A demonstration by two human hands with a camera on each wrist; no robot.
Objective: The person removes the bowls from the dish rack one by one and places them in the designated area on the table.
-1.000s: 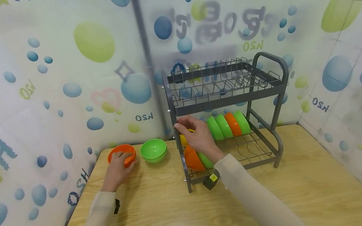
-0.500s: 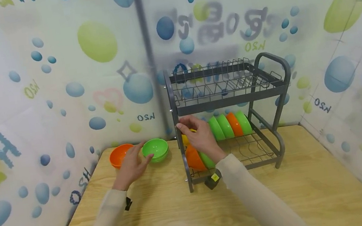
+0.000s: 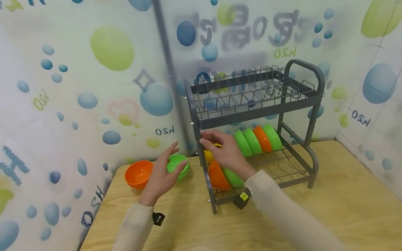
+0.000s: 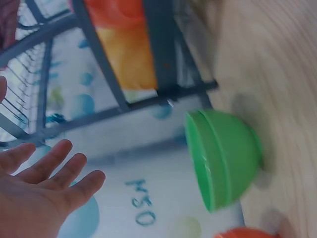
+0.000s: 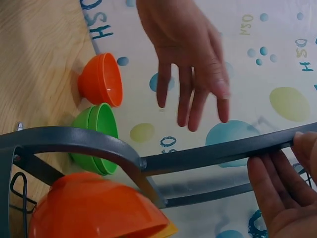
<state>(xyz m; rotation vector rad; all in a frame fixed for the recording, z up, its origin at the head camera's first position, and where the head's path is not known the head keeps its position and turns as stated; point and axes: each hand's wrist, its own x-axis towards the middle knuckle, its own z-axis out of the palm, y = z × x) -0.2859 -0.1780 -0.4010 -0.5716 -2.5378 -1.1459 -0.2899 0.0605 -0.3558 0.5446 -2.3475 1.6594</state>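
Observation:
My left hand (image 3: 162,175) hovers with spread fingers in front of two nested green bowls (image 4: 230,161) and holds nothing. Left of it on the table sit nested orange bowls (image 5: 101,80). At the front left upright of a dark two-tier dish rack (image 3: 258,113), my right hand (image 3: 227,153) grips the metal bar between thumb and fingers, as the right wrist view shows. Behind and below that hand, an orange bowl (image 3: 218,176), a green bowl (image 3: 234,178) and a partly hidden yellow bowl (image 3: 208,156) stand on edge on the lower tier.
Farther back on the lower tier, several green bowls (image 3: 252,141) and one orange bowl (image 3: 262,139) stand in a row. The wooden table (image 3: 216,242) ends at printed fabric walls (image 3: 124,93) behind and on both sides.
My left hand has moved right and upward, away from the orange bowls, past the green bowls and toward the rack. The right hand stays on the rack's upright.

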